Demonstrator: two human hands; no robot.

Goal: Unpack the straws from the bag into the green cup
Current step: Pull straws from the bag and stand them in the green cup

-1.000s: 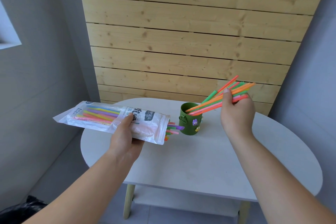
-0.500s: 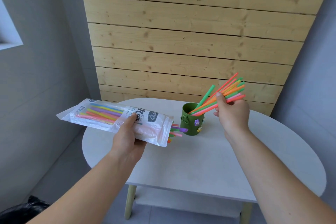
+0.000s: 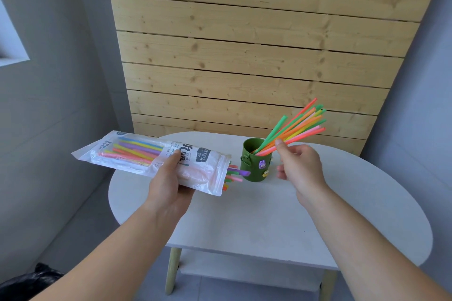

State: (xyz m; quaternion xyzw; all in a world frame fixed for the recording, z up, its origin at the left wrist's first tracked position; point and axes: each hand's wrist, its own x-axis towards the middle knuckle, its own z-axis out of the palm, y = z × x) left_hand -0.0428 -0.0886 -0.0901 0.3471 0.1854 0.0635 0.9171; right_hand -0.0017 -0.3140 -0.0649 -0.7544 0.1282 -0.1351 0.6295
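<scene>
A bunch of straws stands in the green cup, leaning up and to the right in a loose fan: thin tubes in bright orange, green, pink, yellow and red, with their lower ends inside the rim. The cup sits towards the back of the white table and has small stickers on its side.

The right hand is just right of the cup. Its grip is spread, with relaxed fingers holding nothing and the thumb tip right at the lowest straws.

The left hand holds a clear printed bag above the table's left end, its grip closed round the middle with the thumb on top. More coloured straws lie inside, and their ends stick out of the open mouth, just beside the cup.
</scene>
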